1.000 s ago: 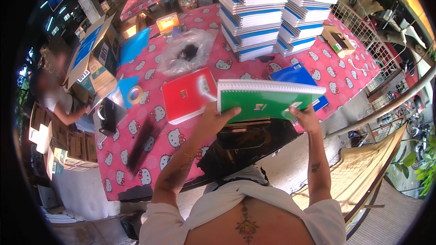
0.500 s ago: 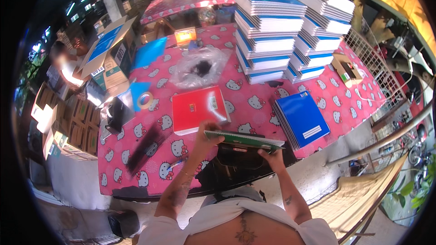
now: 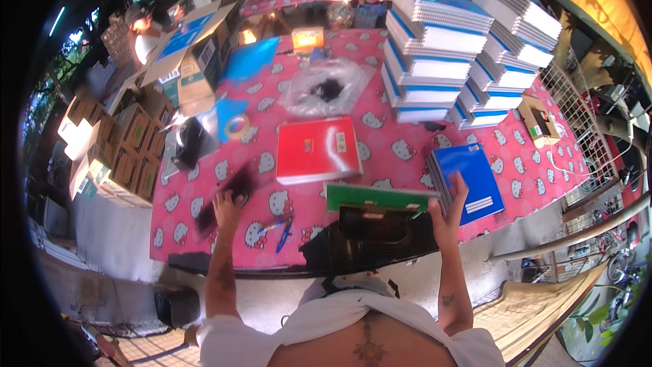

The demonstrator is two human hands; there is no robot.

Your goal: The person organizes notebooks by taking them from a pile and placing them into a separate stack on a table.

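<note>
A person seen from above stands at a table covered with a pink cartoon-cat cloth (image 3: 401, 153), both bare forearms reaching forward from the bottom of the view. The right hand (image 3: 445, 214) grips the right end of a green spiral notebook (image 3: 377, 197), fingers curled over its edge, holding it flat and low over the near edge of the table, above an open black bag (image 3: 370, 241) that sits between the two arms. The left hand (image 3: 227, 207) reaches out to the far left and rests on a long black flat object (image 3: 227, 194) lying slantwise on the cloth; whether the fingers are closed around it cannot be told. Just to the right of the left hand, between it and the bag, lie a couple of blue pens (image 3: 278, 231). Beyond the green notebook, further from the body, a red spiral notebook (image 3: 318, 149) lies flat on the cloth. Just beyond and to the right of the right hand sits a small pile of blue notebooks (image 3: 472, 180). Well beyond both hands, tall stacks of blue-and-white notebooks (image 3: 435, 61) rise at the far right of the table, with a crumpled clear plastic bag (image 3: 326, 85) to their left. Far beyond the left hand lies a roll of tape (image 3: 238, 126), and open cardboard boxes (image 3: 190, 61) stand past the table's left edge.
</note>
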